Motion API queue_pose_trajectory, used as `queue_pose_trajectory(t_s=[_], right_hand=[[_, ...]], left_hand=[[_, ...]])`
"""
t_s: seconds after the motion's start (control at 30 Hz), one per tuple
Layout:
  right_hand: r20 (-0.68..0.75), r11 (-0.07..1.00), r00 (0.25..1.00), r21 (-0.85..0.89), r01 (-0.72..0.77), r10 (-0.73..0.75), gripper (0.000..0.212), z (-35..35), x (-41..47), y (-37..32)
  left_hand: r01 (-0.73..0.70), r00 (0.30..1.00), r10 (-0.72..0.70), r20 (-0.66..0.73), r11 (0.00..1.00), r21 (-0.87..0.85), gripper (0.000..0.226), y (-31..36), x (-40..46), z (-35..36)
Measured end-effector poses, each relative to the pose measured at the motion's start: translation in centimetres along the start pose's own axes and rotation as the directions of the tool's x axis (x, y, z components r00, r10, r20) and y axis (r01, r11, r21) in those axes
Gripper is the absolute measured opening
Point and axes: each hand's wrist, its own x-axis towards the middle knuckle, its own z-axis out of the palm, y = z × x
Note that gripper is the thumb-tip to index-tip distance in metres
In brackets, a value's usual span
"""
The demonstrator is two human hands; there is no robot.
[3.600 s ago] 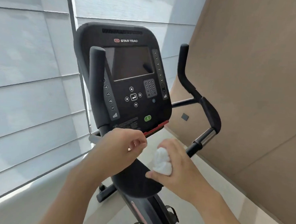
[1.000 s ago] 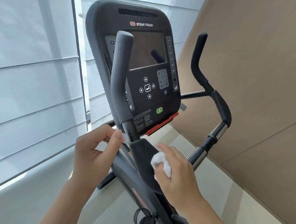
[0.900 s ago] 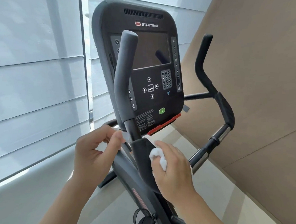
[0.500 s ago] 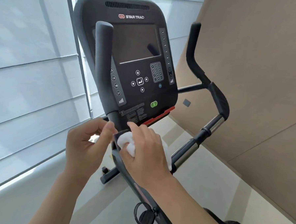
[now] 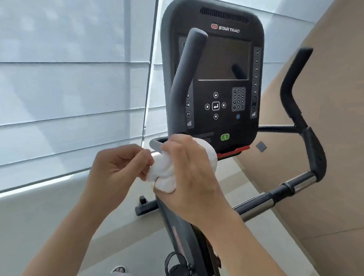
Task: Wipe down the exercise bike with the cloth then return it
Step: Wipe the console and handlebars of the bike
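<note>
The cloth [image 5: 166, 173] is white, soft and bunched into a loose wad, with folds bulging out between the fingers and a rounded lump showing past the knuckles near the bottom edge of the console [image 5: 220, 80]. It sits just below the console, pressed against the top of the bike's dark centre post, at the base of the near handlebar [image 5: 185, 74]. The right hand [image 5: 190, 172] lies over the cloth with its fingers curled round it, gripping it from above. The left hand [image 5: 120, 170] is beside it, fingers bent, its fingertips pinching the left edge of the cloth

The exercise bike [image 5: 184, 228] is black and dark grey; its console carries a dark screen, a keypad, arrow buttons, a green button [image 5: 225, 137] and a red strip [image 5: 233, 152] along the lower edge. The near handlebar rises in front of the console and hides part of its left side. The far handlebar [image 5: 300, 114] bends up on the right, with a shiny metal section lower on its bar. A pedal [image 5: 177, 270] shows at the bottom. Pale window blinds [image 5: 64, 79] fill the left, a tan wall [image 5: 332, 188] stands on the right, and the floor [image 5: 35, 225] is light
</note>
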Motion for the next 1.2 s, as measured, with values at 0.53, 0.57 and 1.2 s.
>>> queue_pose_trajectory(t_s=[0.53,0.57,1.2], right_hand=[[0.72,0.602,0.445,-0.047,0.797,-0.532,0.025,-2.9,-2.5,2.5],[0.739,0.579,0.393,-0.004,0.815,-0.548,0.027,-3.0,-1.7,2.8],[0.73,0.717,0.644,-0.321,0.619,-0.228,0.02,-0.1,8.8,1.4]], left_hand=[[0.116,0.993,-0.116,0.001,0.991,0.072,0.019,-5.5,-0.8,-1.4],[0.114,0.993,-0.116,0.009,0.987,0.115,0.014,-6.3,-0.4,-1.3],[-0.023,0.967,-0.041,0.25,0.969,0.247,0.043,-14.1,5.4,2.7]])
